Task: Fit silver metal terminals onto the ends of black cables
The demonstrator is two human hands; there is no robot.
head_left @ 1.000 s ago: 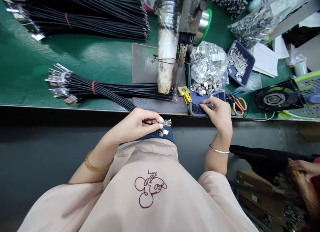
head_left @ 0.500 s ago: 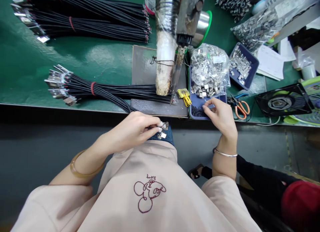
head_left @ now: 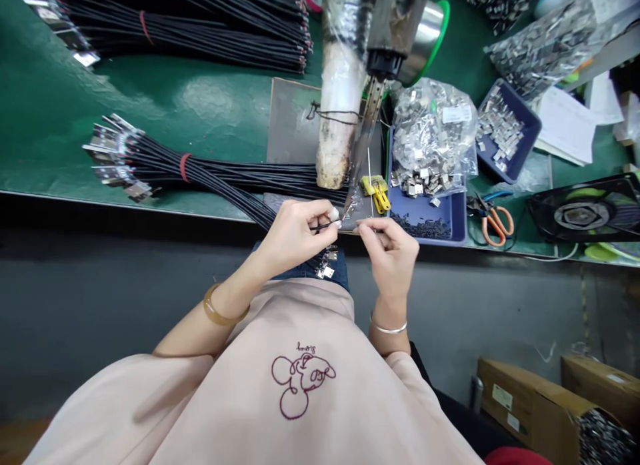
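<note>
My left hand [head_left: 295, 235] is closed in a pinch on the end of a black cable [head_left: 323, 225] at the bench's front edge. That cable comes from a black bundle [head_left: 220, 175] tied with a red band, metal connectors on its left ends. My right hand [head_left: 393, 251] is pinched too, holding a small part that I cannot make out, its fingertips nearly touching the left hand's. Both meet just under the tip of the soldering iron [head_left: 367, 125] fixed above the grey plate [head_left: 293, 121]. More connector ends [head_left: 326, 263] hang over my lap.
A blue tray [head_left: 450, 215] with small dark parts and a bag of metal shells [head_left: 433, 141] lies right of the iron. Orange scissors [head_left: 495, 221], a small fan [head_left: 580, 211], a second blue tray [head_left: 507, 131] and more cable bundles [head_left: 200, 25] are on the green bench. Cardboard boxes [head_left: 540, 398] stand on the floor.
My right hand left the blue tray and came left to meet my left hand. The left hand rose from my lap to the bench edge with the cable end.
</note>
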